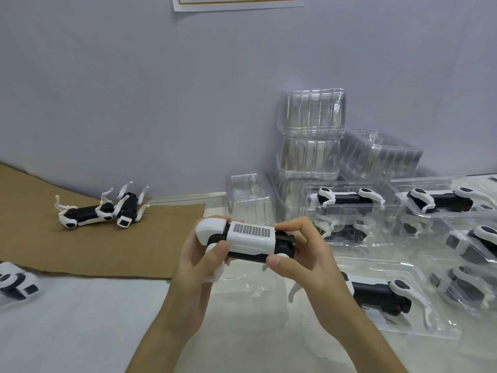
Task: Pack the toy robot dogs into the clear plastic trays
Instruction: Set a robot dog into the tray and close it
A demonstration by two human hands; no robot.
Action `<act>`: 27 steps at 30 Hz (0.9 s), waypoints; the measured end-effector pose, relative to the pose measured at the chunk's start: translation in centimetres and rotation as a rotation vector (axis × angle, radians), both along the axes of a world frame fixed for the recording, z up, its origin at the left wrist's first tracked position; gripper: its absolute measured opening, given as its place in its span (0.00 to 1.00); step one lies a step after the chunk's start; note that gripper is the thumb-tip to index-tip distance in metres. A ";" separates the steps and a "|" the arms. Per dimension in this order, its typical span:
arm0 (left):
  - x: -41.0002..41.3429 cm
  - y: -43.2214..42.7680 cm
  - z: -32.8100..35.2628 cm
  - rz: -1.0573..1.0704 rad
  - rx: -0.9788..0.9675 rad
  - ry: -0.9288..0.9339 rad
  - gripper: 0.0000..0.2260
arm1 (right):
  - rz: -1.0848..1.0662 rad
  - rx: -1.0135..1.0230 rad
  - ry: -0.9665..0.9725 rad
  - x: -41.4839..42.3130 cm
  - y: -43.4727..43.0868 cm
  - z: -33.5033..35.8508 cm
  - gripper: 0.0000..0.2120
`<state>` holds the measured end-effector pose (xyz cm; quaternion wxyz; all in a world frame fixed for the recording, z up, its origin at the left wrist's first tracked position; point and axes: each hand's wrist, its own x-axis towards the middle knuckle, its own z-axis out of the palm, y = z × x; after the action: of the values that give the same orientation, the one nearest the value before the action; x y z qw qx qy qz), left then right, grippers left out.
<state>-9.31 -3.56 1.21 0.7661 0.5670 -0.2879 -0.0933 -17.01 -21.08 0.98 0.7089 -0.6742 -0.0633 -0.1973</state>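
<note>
One toy robot dog (251, 239) is held above the near middle of the table (80, 319), level, with its white back and grey grid patch facing up. The left hand (197, 267) grips its head end and the right hand (306, 261) its rear end. Both are clamped on it, thumbs on the near side and fingers curled over the far side. Two loose dogs (80, 215) lie legs up, touching each other, on a cardboard sheet (94, 251) at the table's far left. A fourth dog (16, 284) is cut off by the left edge. On the right side at least six packed dogs (376, 294) lie in clear plastic trays (419, 329), the further ones blurred by the plastic so the count is unsure. A stack of empty trays (312, 135) stands against the wall at the far edge, with another bundle leaning on it. The hands and forearms hide part of the clear tray directly below them.
</note>
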 end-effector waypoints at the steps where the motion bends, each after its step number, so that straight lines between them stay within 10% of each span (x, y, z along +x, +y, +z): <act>1: 0.0 0.1 0.1 0.005 0.000 -0.053 0.23 | 0.001 -0.043 0.011 0.0 -0.1 -0.1 0.20; 8: -0.8 -0.2 1.1 0.001 0.064 -0.381 0.25 | -0.360 -0.666 -0.224 0.3 0.0 -0.6 0.23; 13: -2.1 -0.6 1.8 0.110 0.228 -0.693 0.22 | -0.468 -0.679 -0.300 0.7 -0.1 -1.4 0.24; 27: -1.8 -0.2 2.2 0.156 0.062 -0.398 0.08 | -0.363 -0.725 -0.319 0.4 0.4 -1.8 0.28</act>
<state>-11.16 -3.74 3.42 0.6812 0.6182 -0.3857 0.0709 -16.60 -20.64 -0.84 0.3615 -0.8408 -0.1176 -0.3855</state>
